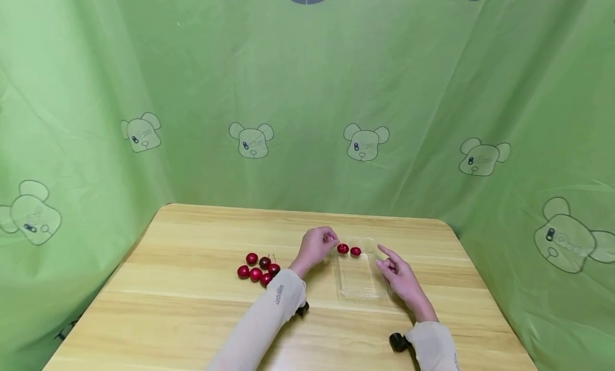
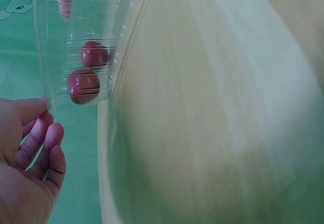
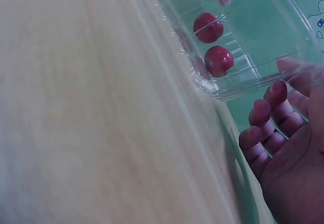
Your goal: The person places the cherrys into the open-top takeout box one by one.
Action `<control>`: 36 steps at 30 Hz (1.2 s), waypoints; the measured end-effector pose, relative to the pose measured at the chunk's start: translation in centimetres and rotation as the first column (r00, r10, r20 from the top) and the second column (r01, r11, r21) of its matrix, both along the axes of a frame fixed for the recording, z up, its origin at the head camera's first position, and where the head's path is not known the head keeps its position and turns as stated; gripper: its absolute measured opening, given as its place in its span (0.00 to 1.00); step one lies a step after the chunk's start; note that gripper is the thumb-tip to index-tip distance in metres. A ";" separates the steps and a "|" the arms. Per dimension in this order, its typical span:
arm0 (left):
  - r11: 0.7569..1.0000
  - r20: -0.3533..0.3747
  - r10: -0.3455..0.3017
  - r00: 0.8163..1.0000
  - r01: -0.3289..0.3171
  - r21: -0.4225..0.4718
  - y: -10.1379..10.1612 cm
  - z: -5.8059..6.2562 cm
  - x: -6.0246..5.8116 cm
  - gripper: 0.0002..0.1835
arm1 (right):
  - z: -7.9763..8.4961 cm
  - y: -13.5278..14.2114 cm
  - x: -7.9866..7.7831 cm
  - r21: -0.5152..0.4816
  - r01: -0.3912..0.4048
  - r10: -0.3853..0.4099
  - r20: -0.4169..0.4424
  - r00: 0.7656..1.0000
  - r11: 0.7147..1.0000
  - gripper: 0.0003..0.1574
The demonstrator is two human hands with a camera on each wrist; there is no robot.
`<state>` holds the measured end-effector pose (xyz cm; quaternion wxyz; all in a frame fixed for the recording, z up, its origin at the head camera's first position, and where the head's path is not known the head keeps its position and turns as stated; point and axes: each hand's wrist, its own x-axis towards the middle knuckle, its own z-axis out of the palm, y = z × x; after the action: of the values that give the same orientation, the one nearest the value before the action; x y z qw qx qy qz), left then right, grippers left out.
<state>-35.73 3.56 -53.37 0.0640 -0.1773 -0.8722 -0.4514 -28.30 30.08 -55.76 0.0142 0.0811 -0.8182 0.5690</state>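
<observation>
A clear plastic box (image 1: 362, 292) stands on the table with two red cherries in it, the left cherry (image 1: 343, 249) and the right cherry (image 1: 355, 252), near its far end. My left hand (image 1: 317, 246) is at the box's far left corner, thumb and forefinger pinched together over the left cherry's thin stem. In the left wrist view its fingertips (image 2: 45, 107) are close to the rim, and the stem is hard to make out. At the right side is my right hand (image 1: 403, 281), forefinger stretched out by the rim and the other fingers (image 3: 260, 113) loosely bent.
Several loose cherries (image 1: 255, 275) lie together on the table left of the box, close to my left sleeve (image 1: 274, 312). Some have stems. The wooden table (image 1: 192, 243) ends at a green curtain (image 1: 307, 184) behind and on both sides.
</observation>
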 end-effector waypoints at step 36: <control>0.999 0.035 -0.030 0.999 0.029 0.018 0.0 -0.3 0.2 0.02 | 0.8 -0.3 0.1 0.028 0.012 -0.013 0.034 0.999 1.000 0.36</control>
<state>-35.54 3.53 -53.64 0.0437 -0.1816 -0.8665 -0.4630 -28.18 29.78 -54.95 0.0026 0.0663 -0.8268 0.5586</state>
